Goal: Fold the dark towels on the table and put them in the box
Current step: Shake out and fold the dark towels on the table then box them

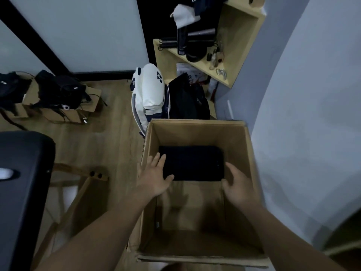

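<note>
An open cardboard box (197,130) stands on the floor below me. A folded dark towel (192,163) lies flat on its bottom, against the far wall. My left hand (154,178) reaches over the box's left wall with fingers spread, the fingertips at the towel's left edge. My right hand (239,189) hovers inside the box at the towel's right near corner, fingers loosely curled and holding nothing. Whether either hand touches the towel is unclear.
The black table edge (23,173) is at the left, above a wooden stool (82,182). A white sports bag (149,96) and a black bag (187,98) lean behind the box. A wooden shelf (230,55) holds bottles. The wall (304,133) runs close on the right.
</note>
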A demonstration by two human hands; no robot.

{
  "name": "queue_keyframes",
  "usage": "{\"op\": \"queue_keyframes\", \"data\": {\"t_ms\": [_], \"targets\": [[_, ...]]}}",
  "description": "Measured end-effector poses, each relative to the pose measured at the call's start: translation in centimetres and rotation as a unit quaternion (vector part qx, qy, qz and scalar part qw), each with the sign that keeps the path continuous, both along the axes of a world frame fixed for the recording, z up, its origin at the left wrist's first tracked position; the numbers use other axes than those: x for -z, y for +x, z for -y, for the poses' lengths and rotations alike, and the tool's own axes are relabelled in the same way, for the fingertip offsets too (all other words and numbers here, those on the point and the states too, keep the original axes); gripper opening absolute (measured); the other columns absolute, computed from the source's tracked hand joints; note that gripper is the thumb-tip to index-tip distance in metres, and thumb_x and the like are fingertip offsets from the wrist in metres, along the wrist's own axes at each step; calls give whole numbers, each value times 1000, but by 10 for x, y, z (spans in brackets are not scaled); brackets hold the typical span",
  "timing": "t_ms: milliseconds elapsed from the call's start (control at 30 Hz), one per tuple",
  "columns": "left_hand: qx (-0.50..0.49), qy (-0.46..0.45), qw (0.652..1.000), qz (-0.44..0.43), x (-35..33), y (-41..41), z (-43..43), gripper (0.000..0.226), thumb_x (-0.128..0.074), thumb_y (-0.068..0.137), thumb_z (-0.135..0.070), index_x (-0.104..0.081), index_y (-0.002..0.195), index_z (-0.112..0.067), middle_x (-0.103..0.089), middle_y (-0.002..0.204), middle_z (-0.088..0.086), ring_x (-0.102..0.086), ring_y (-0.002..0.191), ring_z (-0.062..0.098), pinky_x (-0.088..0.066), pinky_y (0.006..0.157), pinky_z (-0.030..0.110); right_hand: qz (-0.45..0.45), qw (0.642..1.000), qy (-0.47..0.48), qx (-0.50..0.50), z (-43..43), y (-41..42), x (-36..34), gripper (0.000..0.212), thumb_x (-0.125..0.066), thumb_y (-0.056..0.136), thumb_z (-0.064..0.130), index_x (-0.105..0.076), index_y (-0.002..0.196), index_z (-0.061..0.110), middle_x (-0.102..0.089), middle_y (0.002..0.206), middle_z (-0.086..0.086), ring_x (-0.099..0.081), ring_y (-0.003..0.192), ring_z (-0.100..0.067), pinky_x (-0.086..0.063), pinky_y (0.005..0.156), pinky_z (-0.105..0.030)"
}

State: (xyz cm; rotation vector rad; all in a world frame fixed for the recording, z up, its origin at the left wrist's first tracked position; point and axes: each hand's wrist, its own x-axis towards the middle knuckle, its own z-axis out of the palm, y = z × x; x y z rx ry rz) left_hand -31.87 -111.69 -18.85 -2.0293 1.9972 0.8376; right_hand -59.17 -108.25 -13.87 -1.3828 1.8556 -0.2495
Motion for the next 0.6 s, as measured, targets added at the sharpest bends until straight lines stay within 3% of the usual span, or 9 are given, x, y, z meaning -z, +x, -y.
{"op": "queue_keyframes", "data": {"t_ms": [100, 300, 467, 600], "targets": [[-4, -40, 999, -4, -22, 4, -5, 81, -39, 95, -63, 0, 157, -30, 5, 166, -6, 6, 153, 20, 2, 120, 58, -19, 998, -24, -51, 9, 8, -19, 60, -56, 100, 22, -32, 155, 22, -37, 158, 0, -31, 147, -18, -28, 117, -30], [-30, -127, 991, 39, -88, 37, -32, 80, -31, 94, -67, 3, 158, -31, 9, 165, -7, 14, 152, 21, 8, 118, 61, -65, 977, -77, -189, 24, 40, -67, 63, -49, 102, 30, -21, 158, 27, -21, 165, 0, -11, 153, -16, -17, 125, -43], [-98, -205, 970, 81, -146, 68, -97, 78, -25, 93, -69, 1, 158, -32, 8, 165, -6, 15, 151, 21, 10, 118, 62, -107, 925, -153, -330, 8, 96, -117, 65, -44, 102, 36, -13, 159, 31, -9, 167, 3, 0, 154, -15, -7, 125, -45], [-185, -239, 947, 111, -180, 92, -198, 77, -22, 93, -69, 4, 157, -34, 12, 164, -9, 22, 149, 20, 15, 116, 60, -89, 868, -209, -441, -35, 152, -142, 66, -42, 102, 38, -10, 159, 32, -5, 168, 2, 4, 154, -14, -4, 125, -45]]}}
